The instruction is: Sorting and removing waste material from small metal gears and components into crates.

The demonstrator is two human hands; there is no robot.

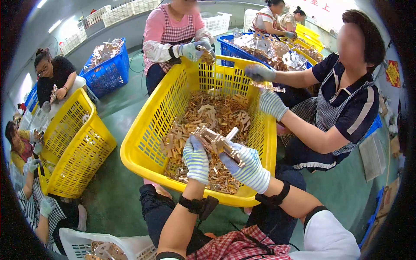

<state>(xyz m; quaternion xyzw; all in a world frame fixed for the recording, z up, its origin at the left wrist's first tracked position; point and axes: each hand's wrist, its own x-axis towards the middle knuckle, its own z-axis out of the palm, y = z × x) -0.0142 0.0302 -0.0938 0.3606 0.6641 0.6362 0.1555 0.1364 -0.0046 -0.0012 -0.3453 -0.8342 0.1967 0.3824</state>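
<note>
My left hand (196, 160), in a striped knit glove, is closed around one end of a copper-coloured cluster of metal parts (211, 138). The gloved right hand (249, 168) grips the cluster's other end. A smooth silver rod (232, 133) sticks up beside the right fingers; what it belongs to is hidden. Both hands are over a large yellow plastic basket (145, 141) with slotted walls. Beneath them lies a heap of small copper-coloured metal pieces (236, 108), with some flat silvery ones among them.
Across the basket, a co-worker's gloved hand (193, 51) holds metal parts; another co-worker's gloved hands (272, 104) work at the right rim. A second yellow basket (82, 149) stands left, a white crate (108, 245) near my left leg. Blue crates (108, 69) of parts stand farther back.
</note>
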